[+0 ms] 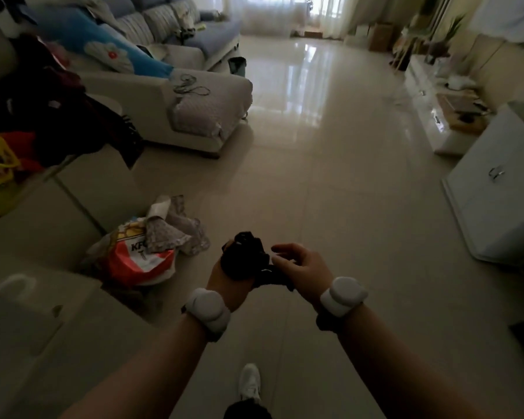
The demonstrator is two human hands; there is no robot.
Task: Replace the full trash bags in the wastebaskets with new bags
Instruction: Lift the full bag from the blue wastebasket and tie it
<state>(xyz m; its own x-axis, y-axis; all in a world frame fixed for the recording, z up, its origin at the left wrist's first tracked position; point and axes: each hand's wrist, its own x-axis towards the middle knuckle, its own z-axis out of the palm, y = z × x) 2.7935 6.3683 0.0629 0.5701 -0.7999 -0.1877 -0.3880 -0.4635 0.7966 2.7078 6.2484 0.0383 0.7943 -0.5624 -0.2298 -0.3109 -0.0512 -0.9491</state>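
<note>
A bundled roll of black trash bags [245, 257] is held low in front of me. My left hand [224, 275] grips the bundle from underneath. My right hand [300, 266] pinches a strip of black bag that trails off the bundle toward my right wrist. On the floor to the left lies a full red-and-white bag of rubbish [139, 255] with crumpled paper sticking out of its top. A small dark wastebasket [237, 65] stands far off at the end of the sofa.
A beige sofa [170, 107] with a blue plush toy fills the upper left. A table with dark clothes [52, 110] and a yellow bag juts in at left. White cabinets [496, 189] line the right. Glossy tiled floor [315, 146] stretches ahead. My white shoe [249, 382] shows below.
</note>
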